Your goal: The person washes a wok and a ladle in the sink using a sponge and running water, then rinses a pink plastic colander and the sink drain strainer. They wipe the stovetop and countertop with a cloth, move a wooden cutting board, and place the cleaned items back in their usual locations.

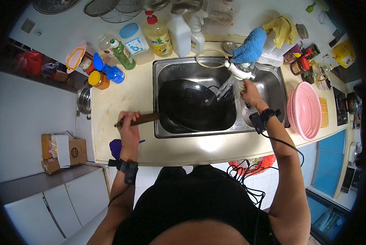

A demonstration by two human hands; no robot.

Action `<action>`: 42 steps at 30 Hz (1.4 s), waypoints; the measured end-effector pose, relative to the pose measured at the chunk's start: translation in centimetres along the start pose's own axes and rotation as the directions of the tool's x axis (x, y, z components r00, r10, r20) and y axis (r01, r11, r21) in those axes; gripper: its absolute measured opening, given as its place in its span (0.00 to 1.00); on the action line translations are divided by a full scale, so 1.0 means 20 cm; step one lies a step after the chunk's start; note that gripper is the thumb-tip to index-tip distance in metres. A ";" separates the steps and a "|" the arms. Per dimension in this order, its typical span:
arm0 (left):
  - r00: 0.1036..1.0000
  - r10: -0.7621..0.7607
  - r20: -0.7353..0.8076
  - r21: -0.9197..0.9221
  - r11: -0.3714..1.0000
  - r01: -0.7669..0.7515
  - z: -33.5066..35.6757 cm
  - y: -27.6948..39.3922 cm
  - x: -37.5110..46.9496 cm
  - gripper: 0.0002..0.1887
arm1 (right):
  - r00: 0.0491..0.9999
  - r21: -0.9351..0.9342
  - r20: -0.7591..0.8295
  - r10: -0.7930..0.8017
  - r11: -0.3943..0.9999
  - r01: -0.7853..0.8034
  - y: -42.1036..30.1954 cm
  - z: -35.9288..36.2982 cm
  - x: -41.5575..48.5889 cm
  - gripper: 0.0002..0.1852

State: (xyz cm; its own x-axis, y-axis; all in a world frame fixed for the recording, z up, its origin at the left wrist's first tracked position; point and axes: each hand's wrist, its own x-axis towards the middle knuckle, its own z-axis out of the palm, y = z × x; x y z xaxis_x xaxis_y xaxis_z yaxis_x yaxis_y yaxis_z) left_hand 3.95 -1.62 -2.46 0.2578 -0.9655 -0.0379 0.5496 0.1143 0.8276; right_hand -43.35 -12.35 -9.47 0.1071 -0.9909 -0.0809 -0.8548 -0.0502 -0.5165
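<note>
A black wok (195, 104) lies tilted in the large left basin of the stainless steel double sink (198, 134). My left hand (128, 122) grips its wooden handle (146, 118), which reaches out over the left rim. Running water (226, 89) sprays from the white faucet (239, 73) down into the wok's right side. Just under the faucet, my right hand (251, 94) has its fingers curled beside the spray. Something pale shows at those fingertips; whether they hold it or touch the faucet is unclear. A blue cloth (250, 46) covers the faucet's upper part.
Several bottles stand behind the sink, among them dish soap (158, 39) and a white jug (179, 35). A pink plastic colander (305, 110) sits right of the sink by a wooden board (323, 112). A purple object (115, 148) lies beside my left wrist. Black cables (247, 180) hang near my right arm.
</note>
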 end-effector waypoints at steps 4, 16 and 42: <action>0.984 -0.020 -0.180 -0.056 0.998 0.010 -0.12 -0.10 -0.14 0.10 | 0.982 -0.016 -0.177 -0.064 0.998 0.062 -0.04 -0.02 -0.11 0.28; 0.888 -0.036 -0.458 -0.150 0.988 -0.037 -0.07 -0.12 0.01 0.17 | 0.643 0.861 0.509 0.572 -0.349 -0.371 0.16 -0.01 -0.33 0.11; 0.961 0.251 0.117 -0.140 0.962 -0.235 0.65 0.96 0.13 0.19 | 0.799 0.835 0.505 0.325 -0.417 -0.358 -0.03 0.31 -0.22 0.23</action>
State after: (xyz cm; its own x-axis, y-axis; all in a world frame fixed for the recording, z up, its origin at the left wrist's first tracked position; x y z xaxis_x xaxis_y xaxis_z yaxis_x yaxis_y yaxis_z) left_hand 4.88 -4.94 20.66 0.2925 -0.9263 0.2374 0.5793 0.3692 0.7267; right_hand -40.18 -7.22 -14.21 0.0638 -0.7456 -0.6633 0.7422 0.4798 -0.4679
